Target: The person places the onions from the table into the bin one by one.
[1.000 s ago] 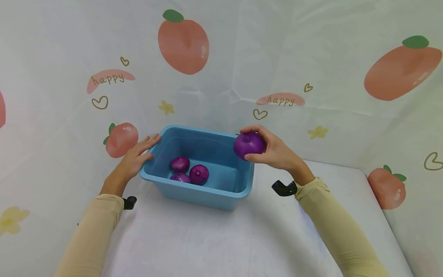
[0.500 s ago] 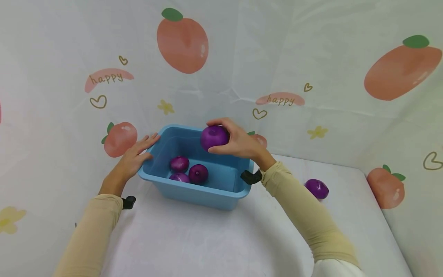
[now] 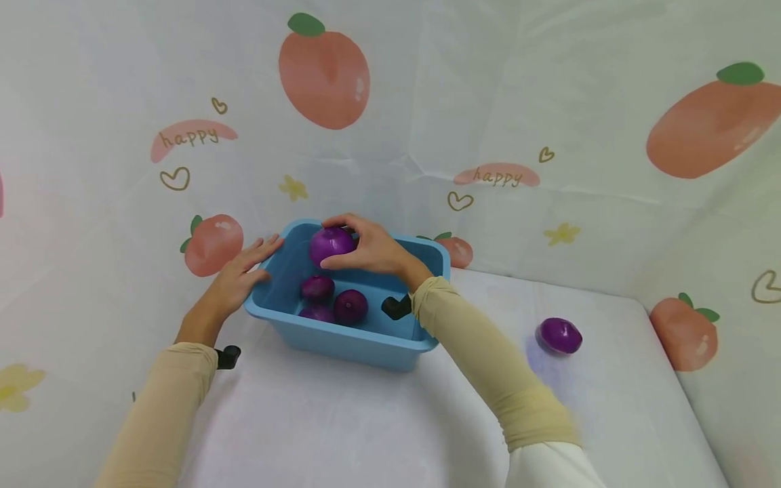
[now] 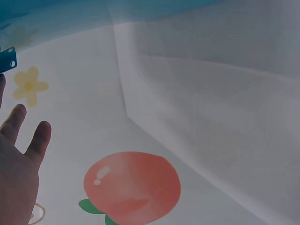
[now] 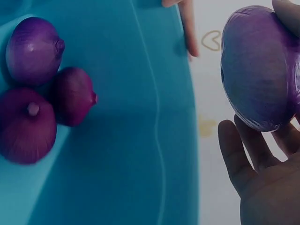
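Note:
My right hand (image 3: 379, 252) grips a red onion (image 3: 330, 246) between thumb and fingers, over the back left part of a blue plastic bin (image 3: 348, 346). In the right wrist view the held onion (image 5: 258, 70) looks large and glossy, with fingers (image 5: 239, 159) below it. Three more red onions lie in the bin's left half, one at the back (image 3: 317, 288), one to the right (image 3: 350, 307) and one partly hidden by the front rim (image 3: 316, 313). My left hand (image 3: 234, 276) rests on the bin's left rim with its fingers stretched out.
Another red onion (image 3: 560, 336) lies on the white-covered table (image 3: 342, 420), right of the bin. A white backdrop (image 3: 396, 88) printed with fruit and hearts stands behind and at the sides. Black wrist cameras stick out below both wrists.
My right hand has carried the red onion leftward from the bin's right rim to above its left half. The onion on the table has come into sight from behind the right arm. The left hand stays put.

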{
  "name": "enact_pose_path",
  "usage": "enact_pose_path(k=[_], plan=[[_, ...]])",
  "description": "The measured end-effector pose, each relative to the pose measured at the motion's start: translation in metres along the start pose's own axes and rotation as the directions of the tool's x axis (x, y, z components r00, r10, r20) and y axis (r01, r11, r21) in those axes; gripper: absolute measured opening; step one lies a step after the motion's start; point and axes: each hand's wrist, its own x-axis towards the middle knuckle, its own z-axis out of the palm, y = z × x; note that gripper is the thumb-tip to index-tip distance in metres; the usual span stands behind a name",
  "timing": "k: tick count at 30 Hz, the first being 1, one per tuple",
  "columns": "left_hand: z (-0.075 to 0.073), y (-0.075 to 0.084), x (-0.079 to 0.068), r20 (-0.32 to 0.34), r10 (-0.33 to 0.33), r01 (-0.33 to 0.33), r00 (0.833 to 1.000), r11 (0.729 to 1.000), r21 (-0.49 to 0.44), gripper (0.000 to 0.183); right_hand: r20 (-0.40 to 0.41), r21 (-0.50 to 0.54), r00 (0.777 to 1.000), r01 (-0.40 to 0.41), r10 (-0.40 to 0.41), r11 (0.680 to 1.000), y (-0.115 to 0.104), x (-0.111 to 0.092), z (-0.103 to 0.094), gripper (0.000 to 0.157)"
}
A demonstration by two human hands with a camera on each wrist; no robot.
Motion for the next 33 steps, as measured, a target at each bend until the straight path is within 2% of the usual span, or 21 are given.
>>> enact_pose_path(k=[6,15,23,33], plan=[[0.000,-0.002,-0.001,0.006,-0.005,0.005,1.000,1.000,0.018,0.062,0.054,0.005,0.998,-0.013,0.013,1.000,0.008,0.016,0.017,0.074],[-0.005,0.001,-0.001,-0.008,0.000,0.000,1.000,1.000,0.007,0.061,0.096,-0.008,0.993,-0.072,0.072,0.997,0.013,0.028,0.028,0.075],[-0.004,0.001,-0.001,-0.006,0.002,-0.001,1.000,1.000,0.007,0.061,0.188,-0.118,0.973,-0.116,0.137,0.986,0.025,0.026,0.038,0.079],[0.000,-0.001,0.000,-0.008,0.004,-0.004,1.000,1.000,-0.015,0.062,0.265,-0.218,0.941,-0.153,0.210,0.964,0.040,0.021,0.040,0.086]])
